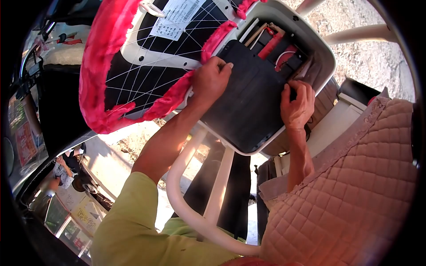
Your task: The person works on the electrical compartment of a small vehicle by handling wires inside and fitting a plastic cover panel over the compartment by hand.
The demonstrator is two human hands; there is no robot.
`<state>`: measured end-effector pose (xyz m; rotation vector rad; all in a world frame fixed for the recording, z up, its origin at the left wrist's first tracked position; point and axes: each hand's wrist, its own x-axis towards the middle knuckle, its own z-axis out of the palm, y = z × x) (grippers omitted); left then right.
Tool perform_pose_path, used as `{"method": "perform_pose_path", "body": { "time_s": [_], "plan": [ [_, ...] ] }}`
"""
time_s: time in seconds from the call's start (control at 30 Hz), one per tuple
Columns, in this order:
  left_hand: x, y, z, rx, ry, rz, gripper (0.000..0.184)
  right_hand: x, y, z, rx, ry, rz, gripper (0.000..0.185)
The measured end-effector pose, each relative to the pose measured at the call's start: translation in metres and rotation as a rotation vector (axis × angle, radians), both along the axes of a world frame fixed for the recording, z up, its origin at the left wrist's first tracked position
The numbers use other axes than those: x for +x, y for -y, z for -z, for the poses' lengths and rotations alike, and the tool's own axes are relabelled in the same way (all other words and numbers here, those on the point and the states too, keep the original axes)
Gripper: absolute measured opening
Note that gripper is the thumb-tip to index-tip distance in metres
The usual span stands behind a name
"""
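A black panel lies over most of an open grey-white compartment. My left hand is closed at the panel's left edge, thumb and fingers pressed together, beside the raised lid. My right hand has its fingers curled at the panel's right edge; what they grip, if anything, is hidden. Black blocks with red parts and wires show in the uncovered far end. The lid stands open at the left, with pink plush trim, white elastic strings and a white label on its underside.
A curved cream metal tube runs below the compartment. A quilted pink-brown cover fills the lower right. Another tube crosses the upper right over rough ground. At the far lower left a person is partly visible.
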<state>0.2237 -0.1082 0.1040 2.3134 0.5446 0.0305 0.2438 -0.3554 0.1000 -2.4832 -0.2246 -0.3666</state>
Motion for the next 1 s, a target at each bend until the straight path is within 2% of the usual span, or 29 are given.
{"method": "perform_pose_path", "body": {
  "time_s": [0.4,0.6,1.0],
  "plan": [
    [0.000,0.004,0.008,-0.120,0.044,-0.080,0.027,0.000,0.003,0.005,-0.007,0.008,-0.008,0.011],
    [-0.001,0.004,0.013,-0.065,0.077,-0.053,0.026,-0.001,0.002,0.004,-0.017,-0.040,0.015,0.013],
    [0.000,0.008,0.004,-0.143,-0.003,-0.091,0.025,0.000,0.003,0.001,0.016,-0.007,-0.028,0.013]
  ]
}}
